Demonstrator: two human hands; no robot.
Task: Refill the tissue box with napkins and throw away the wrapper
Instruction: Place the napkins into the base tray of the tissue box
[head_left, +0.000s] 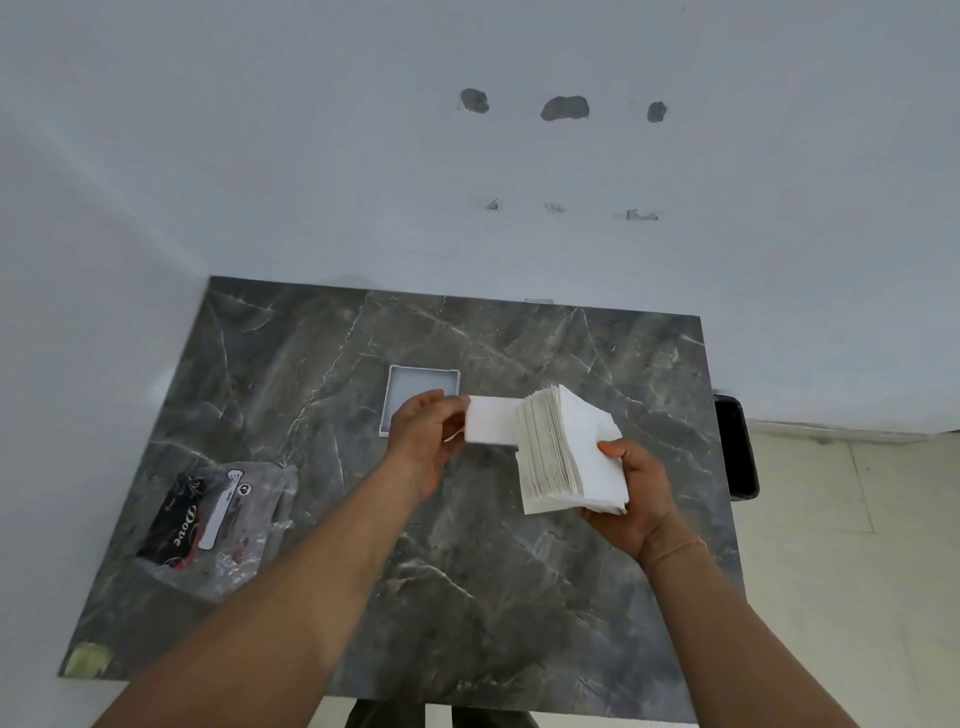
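Above table (322, 395) | right hand (631, 496) grips napkin stack (571, 452) | left hand (423, 441) pinches white box (491, 421), partly hidden | tray (421, 382) behind | wrapper (218, 519) left, print blurred

You are looking down on a dark grey marble-patterned table (322, 597) set against a white wall. An open, shallow white box (410, 387) lies near its centre. Well to the near left of the box lies a crumpled clear plastic wrapper (218, 519) with dark printed panels. A pale green patch (91, 660) marks the table's near-left corner, farther out than the wrapper.
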